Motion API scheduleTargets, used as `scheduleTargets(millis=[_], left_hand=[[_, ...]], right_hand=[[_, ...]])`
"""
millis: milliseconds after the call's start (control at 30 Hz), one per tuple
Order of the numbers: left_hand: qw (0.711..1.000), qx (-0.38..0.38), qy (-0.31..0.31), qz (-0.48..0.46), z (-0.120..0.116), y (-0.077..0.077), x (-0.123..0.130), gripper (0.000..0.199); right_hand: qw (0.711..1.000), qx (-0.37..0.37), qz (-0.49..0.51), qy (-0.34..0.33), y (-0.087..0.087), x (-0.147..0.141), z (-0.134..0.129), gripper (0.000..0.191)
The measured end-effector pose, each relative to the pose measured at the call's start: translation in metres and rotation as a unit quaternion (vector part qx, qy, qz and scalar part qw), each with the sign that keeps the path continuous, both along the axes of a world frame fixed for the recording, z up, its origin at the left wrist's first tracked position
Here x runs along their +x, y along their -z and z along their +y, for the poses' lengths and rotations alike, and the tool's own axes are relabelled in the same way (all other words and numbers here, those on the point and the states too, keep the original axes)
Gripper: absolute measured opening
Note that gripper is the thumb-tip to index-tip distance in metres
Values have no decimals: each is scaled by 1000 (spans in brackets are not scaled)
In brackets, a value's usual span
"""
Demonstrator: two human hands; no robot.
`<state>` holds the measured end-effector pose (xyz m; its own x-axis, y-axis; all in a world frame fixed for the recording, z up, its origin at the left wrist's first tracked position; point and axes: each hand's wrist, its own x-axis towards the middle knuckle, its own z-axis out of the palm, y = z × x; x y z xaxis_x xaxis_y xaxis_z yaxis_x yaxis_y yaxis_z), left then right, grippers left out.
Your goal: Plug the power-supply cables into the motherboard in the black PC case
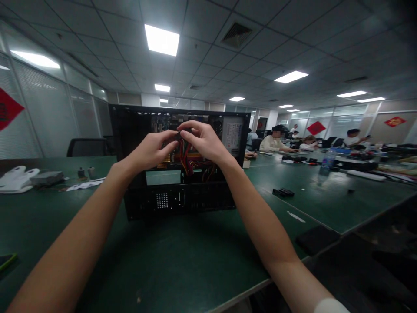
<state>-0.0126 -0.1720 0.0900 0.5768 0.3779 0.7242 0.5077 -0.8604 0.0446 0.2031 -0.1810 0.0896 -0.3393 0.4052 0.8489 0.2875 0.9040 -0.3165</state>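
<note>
Computer case [195, 193] stands on the green worktop [163, 261], in the middle of the view, its open side facing the camera. At the far left, a red diamond-shaped decoration [9, 109] hangs on the glass partition, above a grey box [47, 178] and crumpled white paper [86, 184] on the worktop. A mesh-backed office chair [87, 148] stands behind, to the left of the case. Next, the left hand [159, 145] reaches to the case's interior, thumb and forefinger extended toward the top of a multicoloured cable bundle [185, 158]. The right hand [205, 139] arches over the same spot from the other side, fingers bent and thumb beneath. The fingertips of both hands nearly meet there; whether either grips a cable or connector, I cannot tell. Right of them, inside the case, is a power supply unit [233, 134] with a printed label. Farther right, a small black object [283, 192] lies on the worktop, a person in a light top [273, 143] sits beyond it, and a clear plastic bottle [329, 159] stands upright.
</note>
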Motion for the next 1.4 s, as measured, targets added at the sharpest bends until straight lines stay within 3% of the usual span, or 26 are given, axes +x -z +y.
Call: scheduleTargets(millis=[200,433,600,867,1267,1400], left_hand=[[999,29,21,1,13,4,-1,53],[988,126,-95,1,22,11,-5,34],[974,173,-142,26,26,19,-8,33],[965,207,-155,35,35,25,-12,34],[963,216,-156,30,31,23,-11,34],[954,252,-158,24,32,25,-10,32]], right_hand=[[1000,-8,6,-2,5,-3,12,29],[1000,-9,-6,25,12,-7,21,27],[999,-25,-18,20,17,-8,30,27],[999,-36,-18,20,18,-5,38,26],[998,-34,-34,28,18,-3,40,26],[999,-34,-15,21,17,-3,42,24]])
